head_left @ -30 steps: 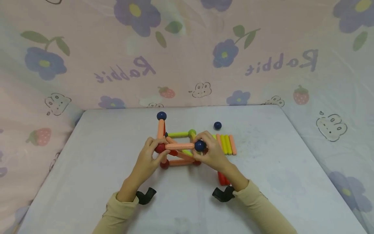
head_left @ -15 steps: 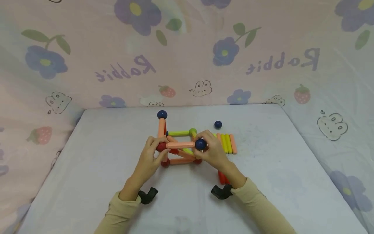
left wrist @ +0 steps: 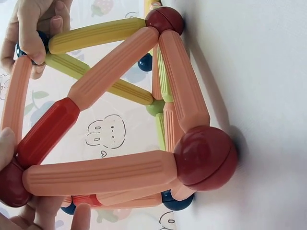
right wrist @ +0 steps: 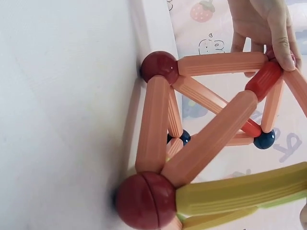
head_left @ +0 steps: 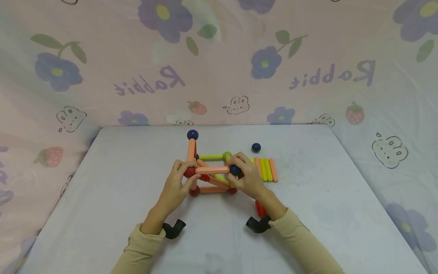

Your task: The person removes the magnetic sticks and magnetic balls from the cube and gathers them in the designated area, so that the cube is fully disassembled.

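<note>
While a red ball (head_left: pixel 189 172) is gripped between thumb and fingers by the left hand (head_left: pixel 175 186), a blue ball (head_left: pixel 235 169) is pinched by the right hand (head_left: pixel 251 180); the two are joined by one orange rod (head_left: pixel 212 170). Both are included in a structure (head_left: pixel 218 182) of rods and balls, set at mid-frame on the bench (head_left: pixel 342 213). Two lower red balls (head_left: pixel 194 190) are seen along its near side, one green ball (head_left: pixel 227 156) at its far right and one upper blue ball (head_left: pixel 192 134) at its upper left. Right of centre, one loose blue ball (head_left: pixel 256 147) is set apart, and at least five loose rods (head_left: pixel 268 170) can be counted in a row; the number of red rods (head_left: pixel 261 209) is hidden by the right arm. The far edge is bordered by patterned cloth (head_left: pixel 212 76). Both side edges are placed well apart from the structure, with bench surface spread to its left and right.
</note>
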A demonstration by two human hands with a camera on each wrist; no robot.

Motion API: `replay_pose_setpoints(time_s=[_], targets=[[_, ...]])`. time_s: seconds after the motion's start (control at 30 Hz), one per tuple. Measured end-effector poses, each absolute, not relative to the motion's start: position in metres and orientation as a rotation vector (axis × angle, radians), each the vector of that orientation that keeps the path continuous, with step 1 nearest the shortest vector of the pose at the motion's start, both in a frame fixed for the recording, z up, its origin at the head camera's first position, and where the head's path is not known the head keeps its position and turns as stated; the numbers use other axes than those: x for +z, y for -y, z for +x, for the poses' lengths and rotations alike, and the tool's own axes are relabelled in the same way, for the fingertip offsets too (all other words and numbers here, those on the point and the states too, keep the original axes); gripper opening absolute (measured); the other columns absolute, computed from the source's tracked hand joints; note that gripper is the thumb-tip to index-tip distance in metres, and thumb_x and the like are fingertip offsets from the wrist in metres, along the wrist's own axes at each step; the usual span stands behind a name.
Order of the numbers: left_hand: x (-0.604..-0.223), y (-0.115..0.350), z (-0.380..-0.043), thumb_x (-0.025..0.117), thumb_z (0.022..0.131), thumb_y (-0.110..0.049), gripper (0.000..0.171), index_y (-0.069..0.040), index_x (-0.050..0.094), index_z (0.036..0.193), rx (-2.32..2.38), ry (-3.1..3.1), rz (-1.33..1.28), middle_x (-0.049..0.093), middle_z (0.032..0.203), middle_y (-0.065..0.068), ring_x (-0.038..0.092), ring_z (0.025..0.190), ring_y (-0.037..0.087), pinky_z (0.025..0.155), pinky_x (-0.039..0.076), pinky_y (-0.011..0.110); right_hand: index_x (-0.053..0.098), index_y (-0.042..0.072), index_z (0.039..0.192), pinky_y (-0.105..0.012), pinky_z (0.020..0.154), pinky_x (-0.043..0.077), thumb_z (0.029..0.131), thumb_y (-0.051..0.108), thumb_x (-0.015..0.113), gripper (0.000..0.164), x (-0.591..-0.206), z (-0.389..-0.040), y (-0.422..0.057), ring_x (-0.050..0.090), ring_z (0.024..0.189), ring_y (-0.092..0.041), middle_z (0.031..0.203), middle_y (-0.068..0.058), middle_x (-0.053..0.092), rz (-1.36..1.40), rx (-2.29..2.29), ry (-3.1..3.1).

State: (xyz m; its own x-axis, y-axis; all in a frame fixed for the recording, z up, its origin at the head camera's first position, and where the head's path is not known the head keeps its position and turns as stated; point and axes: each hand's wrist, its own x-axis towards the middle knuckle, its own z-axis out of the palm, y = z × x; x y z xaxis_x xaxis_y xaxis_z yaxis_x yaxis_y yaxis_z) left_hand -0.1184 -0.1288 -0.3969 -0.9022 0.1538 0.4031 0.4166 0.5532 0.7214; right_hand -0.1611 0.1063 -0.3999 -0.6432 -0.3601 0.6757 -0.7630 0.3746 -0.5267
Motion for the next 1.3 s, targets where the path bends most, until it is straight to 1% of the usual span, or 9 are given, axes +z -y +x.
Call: replay_pose_setpoints(time_s=[0.17, 0.4, 0.53, 0.73, 0.87, 0.93, 1.1, 1.17, 1.3], targets=[[-0.397, 0.129, -0.119, 0.068, 0.089, -0.016, 0.031, -0.007, 0.061, 0.118, -1.275, 2.508, -0.466, 0.048, 0.098, 0.008, 0.047, 0.088, 0.011, 0.07, 0.046, 0.03, 0.059, 0.002, 0.088, -0.016, 0.051, 0.044, 0.073, -0.006, 0.062, 0.017, -0.4, -0.163, -0.11, 0.052, 0.065, -0.015, 0.087, -0.011, 0.057, 0.922, 1.188, 2.135], [-0.398, 0.13, -0.121, 0.067, 0.09, -0.016, 0.03, -0.009, 0.06, 0.118, -1.291, 2.511, -0.459, 0.049, 0.098, 0.009, 0.047, 0.089, 0.012, 0.07, 0.042, 0.021, 0.052, 0.001, 0.087, -0.024, 0.064, 0.052, 0.073, -0.007, 0.064, 0.02, -0.393, -0.164, -0.109, 0.054, 0.075, -0.017, 0.083, -0.01, 0.054, 0.928, 1.14, 2.157], [-0.397, 0.13, -0.121, 0.067, 0.09, -0.016, 0.03, -0.009, 0.06, 0.118, -1.302, 2.514, -0.468, 0.049, 0.099, 0.008, 0.048, 0.09, 0.012, 0.071, 0.042, 0.02, 0.051, -0.001, 0.086, -0.02, 0.069, 0.052, 0.073, -0.01, 0.066, 0.022, -0.392, -0.163, -0.11, 0.056, 0.077, -0.02, 0.082, -0.011, 0.056, 0.916, 1.22, 2.189], [-0.397, 0.13, -0.121, 0.066, 0.091, -0.016, 0.029, -0.01, 0.059, 0.119, -1.323, 2.518, -0.47, 0.049, 0.099, 0.008, 0.048, 0.091, 0.012, 0.07, 0.044, 0.022, 0.05, -0.002, 0.089, -0.012, 0.081, 0.05, 0.075, -0.014, 0.068, 0.026, -0.391, -0.161, -0.112, 0.059, 0.082, -0.026, 0.085, -0.012, 0.058, 0.894, 1.351, 2.26], [-0.397, 0.13, -0.121, 0.066, 0.091, -0.016, 0.03, -0.01, 0.059, 0.119, -1.316, 2.526, -0.464, 0.049, 0.099, 0.009, 0.049, 0.091, 0.013, 0.071, 0.045, 0.023, 0.05, -0.003, 0.089, -0.012, 0.08, 0.051, 0.076, -0.013, 0.068, 0.025, -0.388, -0.16, -0.115, 0.06, 0.082, -0.024, 0.085, -0.012, 0.059, 0.869, 1.436, 2.261], [-0.398, 0.13, -0.12, 0.067, 0.09, -0.016, 0.03, -0.01, 0.059, 0.119, -1.311, 2.529, -0.463, 0.049, 0.099, 0.009, 0.049, 0.091, 0.014, 0.072, 0.047, 0.025, 0.05, -0.005, 0.09, -0.013, 0.079, 0.052, 0.076, -0.013, 0.068, 0.025, -0.386, -0.159, -0.12, 0.059, 0.083, -0.02, 0.086, -0.011, 0.058, 0.833, 1.513, 2.246], [-0.399, 0.129, -0.12, 0.068, 0.089, -0.015, 0.031, -0.008, 0.059, 0.118, -1.31, 2.519, -0.458, 0.049, 0.098, 0.009, 0.049, 0.091, 0.014, 0.071, 0.045, 0.022, 0.048, -0.01, 0.098, -0.012, 0.072, 0.052, 0.077, -0.015, 0.066, 0.028, -0.382, -0.167, -0.146, 0.056, 0.086, -0.007, 0.095, -0.007, 0.052, 0.678, 1.716, 2.268], [-0.399, 0.129, -0.121, 0.068, 0.089, -0.015, 0.032, -0.008, 0.06, 0.118, -1.306, 2.516, -0.457, 0.049, 0.098, 0.009, 0.05, 0.091, 0.014, 0.072, 0.043, 0.02, 0.047, -0.01, 0.104, -0.011, 0.069, 0.051, 0.08, -0.013, 0.065, 0.03, -0.383, -0.175, -0.16, 0.057, 0.084, -0.005, 0.103, -0.009, 0.051, 0.606, 1.759, 2.342], [-0.399, 0.13, -0.121, 0.068, 0.089, -0.014, 0.033, -0.007, 0.06, 0.12, -1.289, 2.519, -0.449, 0.05, 0.099, 0.009, 0.051, 0.092, 0.015, 0.074, 0.045, 0.02, 0.045, -0.009, 0.119, -0.01, 0.071, 0.05, 0.088, -0.002, 0.061, 0.035, -0.386, -0.195, -0.19, 0.057, 0.088, -0.003, 0.122, -0.021, 0.047, 0.446, 1.775, 2.554]])
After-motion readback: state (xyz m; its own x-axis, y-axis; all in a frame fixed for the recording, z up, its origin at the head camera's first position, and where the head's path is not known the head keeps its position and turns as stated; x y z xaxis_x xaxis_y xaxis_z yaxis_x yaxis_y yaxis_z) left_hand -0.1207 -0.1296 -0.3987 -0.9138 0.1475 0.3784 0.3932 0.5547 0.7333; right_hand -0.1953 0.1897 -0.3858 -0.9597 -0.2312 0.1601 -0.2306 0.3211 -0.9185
